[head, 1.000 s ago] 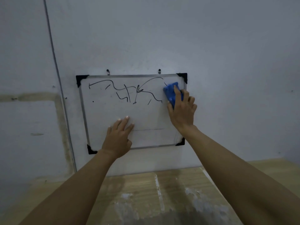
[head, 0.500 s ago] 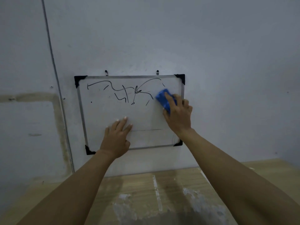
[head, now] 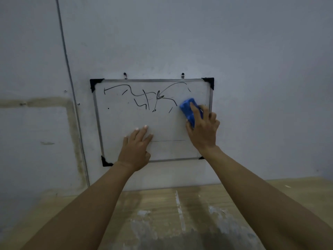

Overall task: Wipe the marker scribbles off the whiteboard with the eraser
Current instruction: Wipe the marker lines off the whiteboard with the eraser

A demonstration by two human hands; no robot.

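Note:
A small whiteboard point(head: 119, 123) with a metal frame and black corner caps hangs on the wall. Black marker scribbles point(head: 144, 98) run across its upper half. My right hand point(head: 203, 130) grips a blue eraser point(head: 187, 110) and presses it flat against the board's right side, just below and right of the scribbles' end. My left hand point(head: 135, 148) lies flat on the lower middle of the board, fingers spread, holding nothing.
The board hangs from two hooks point(head: 182, 75) on a grey wall. A vertical seam point(head: 72, 98) runs down the wall to the left. Below is a worn wooden tabletop point(head: 180, 213) with pale paint smears.
My right hand has carried the eraser from the board's top right corner downward and a little left. The rightmost part of the scribble is gone. My left hand has stayed in place.

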